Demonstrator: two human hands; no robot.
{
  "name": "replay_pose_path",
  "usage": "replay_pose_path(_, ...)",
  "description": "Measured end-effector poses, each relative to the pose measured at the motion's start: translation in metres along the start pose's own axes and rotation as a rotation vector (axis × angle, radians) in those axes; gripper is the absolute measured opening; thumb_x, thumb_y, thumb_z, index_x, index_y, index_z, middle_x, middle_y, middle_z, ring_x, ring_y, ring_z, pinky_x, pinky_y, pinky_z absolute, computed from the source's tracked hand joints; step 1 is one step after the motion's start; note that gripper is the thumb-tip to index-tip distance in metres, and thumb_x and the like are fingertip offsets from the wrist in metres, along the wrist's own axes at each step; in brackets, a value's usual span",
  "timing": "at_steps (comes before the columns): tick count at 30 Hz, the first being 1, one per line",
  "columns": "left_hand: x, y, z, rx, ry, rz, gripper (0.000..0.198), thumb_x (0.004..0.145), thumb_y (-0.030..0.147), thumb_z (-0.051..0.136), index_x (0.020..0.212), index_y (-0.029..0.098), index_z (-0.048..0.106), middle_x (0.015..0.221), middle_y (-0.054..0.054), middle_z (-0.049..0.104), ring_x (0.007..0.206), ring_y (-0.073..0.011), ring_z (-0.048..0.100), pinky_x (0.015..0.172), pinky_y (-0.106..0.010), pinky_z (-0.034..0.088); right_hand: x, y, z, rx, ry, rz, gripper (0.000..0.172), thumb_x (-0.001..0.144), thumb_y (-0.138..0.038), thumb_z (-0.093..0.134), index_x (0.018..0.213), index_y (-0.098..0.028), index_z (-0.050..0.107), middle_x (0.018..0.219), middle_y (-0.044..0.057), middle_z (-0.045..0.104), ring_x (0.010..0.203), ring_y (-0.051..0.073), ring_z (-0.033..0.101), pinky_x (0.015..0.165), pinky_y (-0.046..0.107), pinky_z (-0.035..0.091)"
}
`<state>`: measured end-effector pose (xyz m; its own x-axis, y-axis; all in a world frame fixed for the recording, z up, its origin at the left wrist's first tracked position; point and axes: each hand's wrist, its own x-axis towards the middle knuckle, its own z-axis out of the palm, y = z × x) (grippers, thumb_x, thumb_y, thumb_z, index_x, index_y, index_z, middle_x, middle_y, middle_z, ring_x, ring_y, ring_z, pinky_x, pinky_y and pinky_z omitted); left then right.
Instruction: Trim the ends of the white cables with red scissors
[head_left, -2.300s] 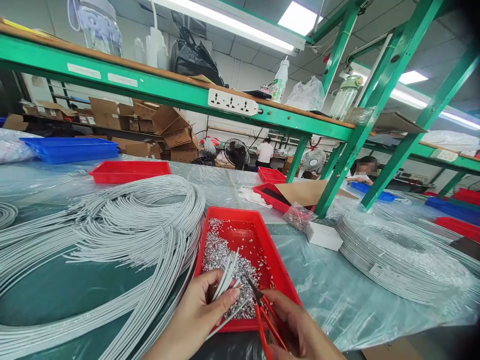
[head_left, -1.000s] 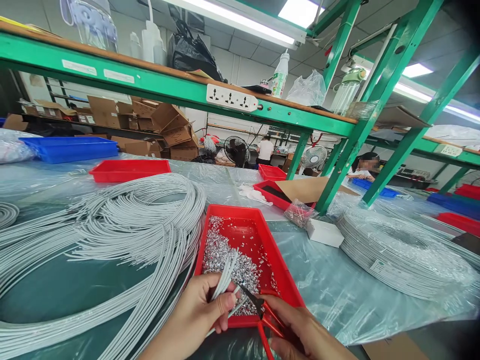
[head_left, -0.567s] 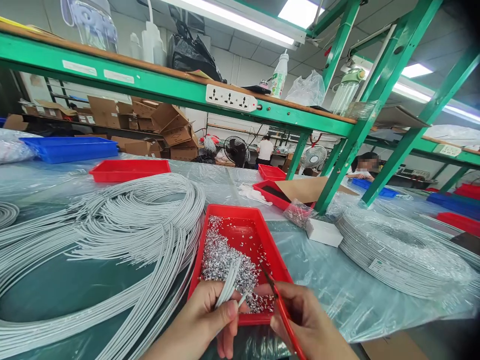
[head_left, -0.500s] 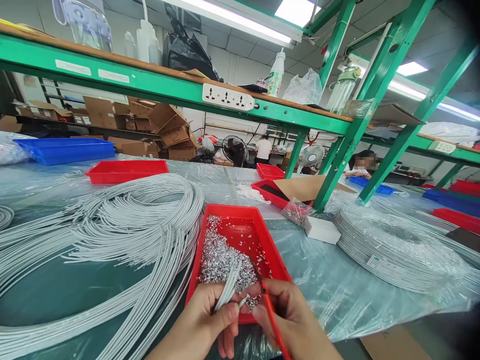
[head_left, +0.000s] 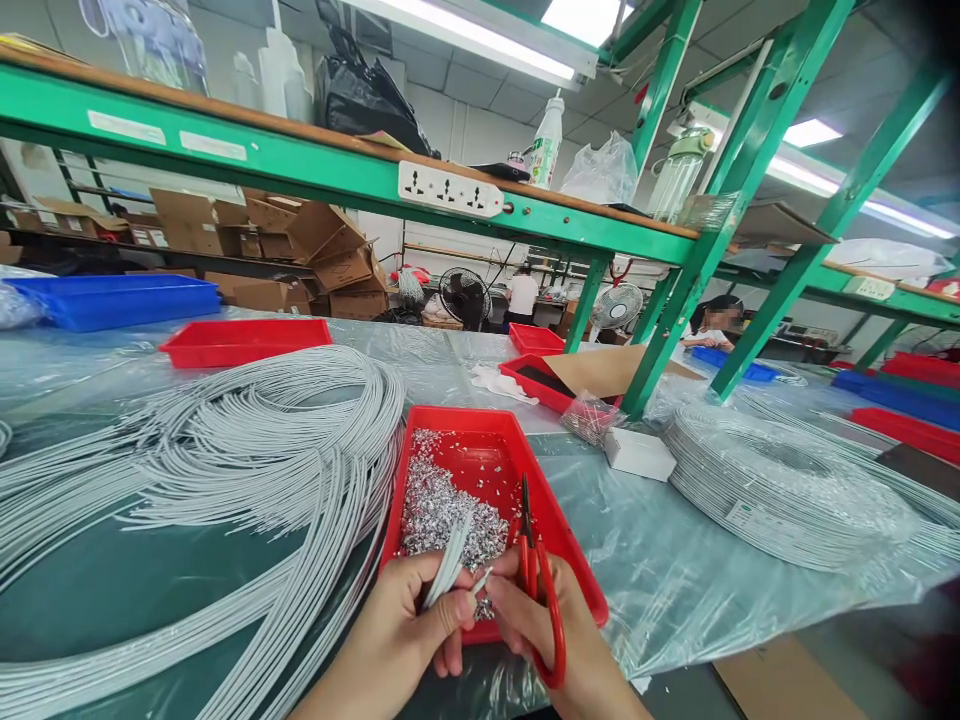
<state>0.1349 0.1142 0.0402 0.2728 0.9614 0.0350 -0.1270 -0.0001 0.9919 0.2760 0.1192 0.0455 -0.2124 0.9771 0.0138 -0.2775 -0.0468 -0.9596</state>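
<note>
My left hand (head_left: 401, 630) is closed round a small bundle of white cable ends (head_left: 452, 552), which stick up over the near end of a red tray (head_left: 559, 540). My right hand (head_left: 559, 645) grips red-handled snips (head_left: 534, 575), blades pointing up and away, while its fingertips pinch one cable end beside my left thumb. The tray holds a heap of silvery-grey cable offcuts (head_left: 442, 505). The cables trail down and left into a large loose pile of white cables (head_left: 225, 470).
A wound coil of white cable (head_left: 787, 485) lies right, with a small white box (head_left: 639, 452) and a bag of small parts (head_left: 592, 415) near it. More red trays (head_left: 244, 342) and a blue tray (head_left: 112, 298) stand behind. A green shelf frame (head_left: 675, 230) crosses overhead. People sit far back.
The snips were pointed at the cable ends with blades apart; now they stand upright in my right hand, whose fingers have come in to pinch a cable end. My view shifted slightly right.
</note>
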Motion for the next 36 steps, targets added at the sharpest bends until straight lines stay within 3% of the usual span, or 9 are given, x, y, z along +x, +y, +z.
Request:
replay_pose_path(5,-0.002,0.006,0.004,0.065,0.046,-0.013,0.027,0.070,0.039,0.062,0.064,0.014,0.054,0.044,0.006,0.045,0.038,-0.0089,0.044,0.040,-0.019,0.035,-0.003,0.001,0.002,-0.157,0.138,-0.082,0.036,0.057,-0.045,0.076,0.062,-0.016,0.056,0.038,-0.010,0.042,0.033,0.005,0.030,0.035,0.018,0.024)
replay_pose_path(11,-0.004,0.007,0.006,0.154,0.086,0.046,0.013,0.073,0.026,0.058,0.067,0.015,0.057,0.056,0.004,0.050,0.044,-0.0103,0.048,0.044,-0.021,0.038,-0.007,-0.009,0.001,-0.185,0.071,-0.161,0.027,0.057,-0.028,0.078,0.060,-0.018,0.053,0.043,-0.010,0.041,0.039,0.005,0.026,0.039,0.019,0.025)
replay_pose_path(14,-0.005,0.010,0.005,0.229,0.142,0.101,0.011,0.072,0.023,0.060,0.063,0.015,0.058,0.057,0.002,0.054,0.053,-0.0131,0.050,0.051,-0.022,0.039,-0.006,-0.010,0.003,-0.228,0.101,-0.171,0.023,0.058,-0.025,0.075,0.059,-0.018,0.053,0.042,-0.010,0.038,0.039,0.006,0.024,0.038,0.020,0.022)
replay_pose_path(19,-0.007,0.011,0.008,0.335,0.227,0.188,0.011,0.072,0.022,0.061,0.063,0.016,0.060,0.063,0.000,0.058,0.060,-0.0159,0.053,0.056,-0.024,0.039,-0.004,-0.002,0.009,-0.211,0.180,-0.185,0.021,0.059,-0.026,0.072,0.057,-0.017,0.053,0.042,-0.010,0.038,0.038,0.005,0.024,0.037,0.019,0.025)
replay_pose_path(22,-0.009,0.008,0.009,0.270,0.285,0.191,0.011,0.072,0.022,0.060,0.062,0.017,0.059,0.060,0.001,0.059,0.057,-0.0152,0.052,0.054,-0.023,0.038,-0.005,-0.001,0.011,-0.216,0.181,-0.180,0.024,0.059,-0.031,0.073,0.055,-0.016,0.055,0.041,-0.008,0.040,0.036,0.006,0.030,0.036,0.018,0.028)
replay_pose_path(24,-0.008,0.007,0.007,0.196,0.258,0.162,0.012,0.072,0.022,0.060,0.061,0.017,0.058,0.056,0.002,0.058,0.054,-0.0140,0.049,0.052,-0.022,0.036,-0.006,-0.003,0.011,-0.222,0.171,-0.175,0.024,0.059,-0.032,0.075,0.056,-0.016,0.057,0.041,-0.008,0.043,0.035,0.006,0.033,0.035,0.018,0.030)
replay_pose_path(28,-0.005,0.005,-0.002,0.105,0.032,0.139,0.023,0.077,0.033,0.057,0.061,0.016,0.057,0.051,0.002,0.057,0.052,-0.0132,0.047,0.054,-0.023,0.034,-0.007,-0.009,0.008,-0.231,0.109,-0.149,0.024,0.060,-0.033,0.075,0.059,-0.016,0.059,0.038,-0.009,0.042,0.033,0.006,0.033,0.034,0.018,0.030)
replay_pose_path(30,-0.003,0.003,-0.005,0.086,-0.017,0.139,0.028,0.079,0.037,0.055,0.061,0.015,0.057,0.051,0.002,0.056,0.052,-0.0129,0.046,0.056,-0.023,0.034,-0.007,-0.010,0.007,-0.232,0.082,-0.142,0.025,0.061,-0.035,0.075,0.059,-0.015,0.060,0.037,-0.008,0.042,0.033,0.006,0.033,0.034,0.018,0.029)
replay_pose_path(36,-0.004,0.003,-0.001,0.126,0.089,0.143,0.017,0.076,0.029,0.058,0.066,0.016,0.059,0.056,0.002,0.056,0.055,-0.0132,0.048,0.055,-0.022,0.035,-0.006,-0.003,0.004,-0.197,0.119,-0.166,0.023,0.061,-0.029,0.074,0.068,-0.013,0.059,0.038,-0.008,0.044,0.034,0.006,0.035,0.036,0.018,0.032)
